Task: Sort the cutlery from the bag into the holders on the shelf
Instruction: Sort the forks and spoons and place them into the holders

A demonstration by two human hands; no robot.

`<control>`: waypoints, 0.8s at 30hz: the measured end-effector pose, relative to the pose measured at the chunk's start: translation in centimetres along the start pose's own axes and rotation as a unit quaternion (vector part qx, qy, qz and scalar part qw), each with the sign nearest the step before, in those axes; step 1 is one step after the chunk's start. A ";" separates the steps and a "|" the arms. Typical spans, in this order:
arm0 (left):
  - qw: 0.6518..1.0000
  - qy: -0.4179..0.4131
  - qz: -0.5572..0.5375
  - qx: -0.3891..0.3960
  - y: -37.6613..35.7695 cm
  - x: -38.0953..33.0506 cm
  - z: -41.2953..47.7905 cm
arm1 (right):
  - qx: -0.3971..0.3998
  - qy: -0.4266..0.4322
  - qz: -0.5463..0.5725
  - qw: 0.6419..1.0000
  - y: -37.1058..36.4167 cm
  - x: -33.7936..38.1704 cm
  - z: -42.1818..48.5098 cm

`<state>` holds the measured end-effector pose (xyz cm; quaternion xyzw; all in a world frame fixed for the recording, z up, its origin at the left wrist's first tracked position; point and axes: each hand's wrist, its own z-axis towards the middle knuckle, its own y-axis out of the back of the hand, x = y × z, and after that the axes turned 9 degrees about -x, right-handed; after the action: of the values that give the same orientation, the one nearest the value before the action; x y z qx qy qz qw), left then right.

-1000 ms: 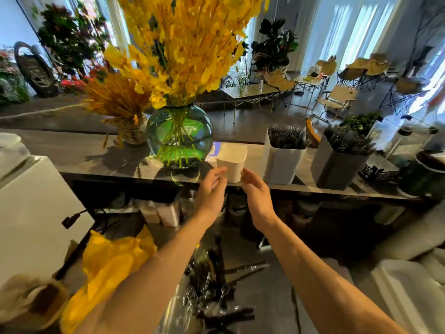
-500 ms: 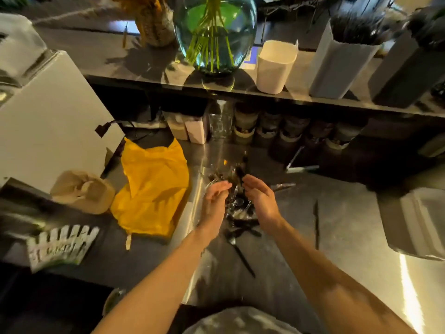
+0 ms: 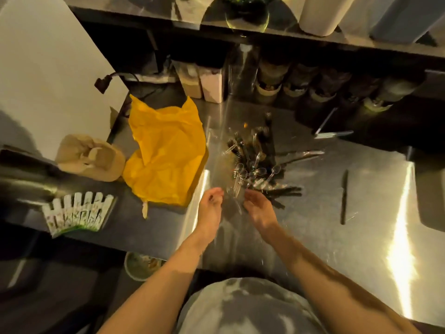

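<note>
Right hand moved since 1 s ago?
Yes. The right hand dropped from the white holder on the shelf to the near edge of the cutlery pile.

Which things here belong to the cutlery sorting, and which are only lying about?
Job: cutlery pile, lone black knife, white holder, grey holder, likely the yellow bag.
Lying about: beige hat, small picket fence, glass vase.

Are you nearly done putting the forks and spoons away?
Not nearly. Done: can't tell, the holders are cut off at the top. In hand: left hand and right hand reach the pile, nothing clearly gripped. Left: that whole pile on the counter, plus one knife lying apart.
</note>
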<state>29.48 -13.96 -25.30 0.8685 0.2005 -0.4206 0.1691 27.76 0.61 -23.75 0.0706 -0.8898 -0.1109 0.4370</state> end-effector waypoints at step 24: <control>0.994 -0.002 0.108 -0.004 -1.4 -0.6 6.0 | -0.134 0.155 -0.347 0.915 -7.1 0.6 4.7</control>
<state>24.48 -15.68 -28.56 0.8838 0.1064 -0.4005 0.2172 23.88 -5.71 -27.89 0.3325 -0.7074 -0.3614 0.5083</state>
